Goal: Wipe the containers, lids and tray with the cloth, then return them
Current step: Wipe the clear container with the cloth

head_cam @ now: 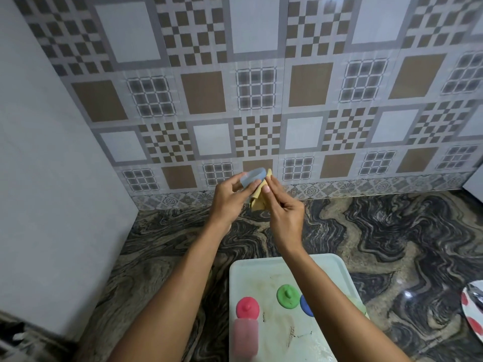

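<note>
Nearest, at the bottom edge: a pale tray point(337, 265) on the counter point(392, 231), smeared and, by the look of it, not yet wiped. On it a red lid point(247, 307), knob up, touching a red container point(245, 338) lying on its side just nearer. Beside these a green lid point(287, 295), knob up, and a blue lid point(306, 305) half hidden under the right forearm. At the right edge, part of a plate point(473, 309) with red spots.

Further out, above the counter and well apart from the tray: both hands raised close together. Left hand point(230, 198) curled round a clear container point(252, 177), gripping its left end. Right hand point(285, 215) pinching a yellow cloth point(258, 202) between thumb and fingers, pressing it to the right end of the clear container. Rest of the cloth hanging down between the two hands.

Clear container tilted, long axis running from lower left to upper right, right end toward the cloth. Mouth or base at that end: cannot tell.

Handling, as a judgement: thin plastic, so light, fairly stiff, probably slick against a damp cloth and apt to flex under a hard squeeze. Best held round the wall, gently, leaving rim and ends free for wiping. Cloth soft and limp, easy to bunch into corners.

Farthest: a patterned tiled wall point(261, 100), and on the left a plain white panel point(52, 152).
</note>
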